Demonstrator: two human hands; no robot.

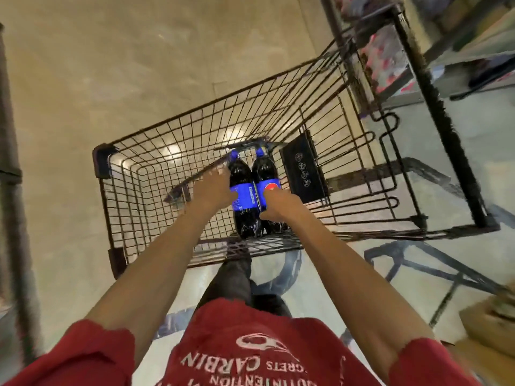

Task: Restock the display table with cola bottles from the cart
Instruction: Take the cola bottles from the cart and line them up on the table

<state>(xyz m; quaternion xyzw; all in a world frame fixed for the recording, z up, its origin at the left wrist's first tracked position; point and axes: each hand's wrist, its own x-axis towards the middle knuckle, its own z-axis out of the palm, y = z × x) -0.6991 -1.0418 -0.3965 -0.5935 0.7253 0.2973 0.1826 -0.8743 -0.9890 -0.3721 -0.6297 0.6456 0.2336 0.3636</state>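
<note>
Two dark cola bottles with blue labels and blue caps lie side by side on the floor of a wire shopping cart (167, 129), caps pointing away from me. My left hand (214, 188) wraps the left bottle (245, 196) at its label, thumb across the front. My right hand (281, 206) grips the right bottle (264, 174) around its lower label. Both arms reach down into the cart from above. The display table is not in view.
A black flat box (303, 174) leans against the cart's right inner wall beside the bottles. Shelving with pink-wrapped packs (387, 57) stands at the upper right. A dark post (11, 190) runs along the left edge. Cardboard boxes (490, 324) sit at the lower right.
</note>
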